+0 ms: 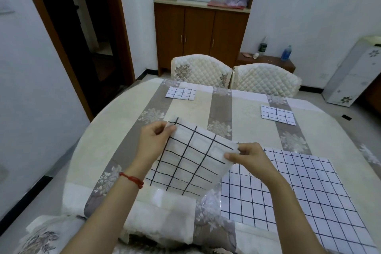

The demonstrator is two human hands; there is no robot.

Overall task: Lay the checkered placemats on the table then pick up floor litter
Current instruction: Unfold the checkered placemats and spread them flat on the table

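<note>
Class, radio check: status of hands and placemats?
Left hand and right hand pinch held placemat above table. Nothing blocking.

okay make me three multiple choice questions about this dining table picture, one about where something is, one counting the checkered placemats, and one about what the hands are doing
1. Where does the large unfolded placemat lie?
A. On a chair
B. On the table at the near right
C. On the floor

2. How many checkered placemats show in all, counting the held one?
A. Two
B. Four
C. Six

3. What are the hands doing?
A. Both pinch one placemat above the table
B. Both rest flat on the table
C. One holds a bottle

Answers:
1 B, it lies flat by the right hand.
2 B: the held placemat, the large one, and folded ones at far left and far right.
3 A: the left hand and right hand each pinch an upper corner.
</note>
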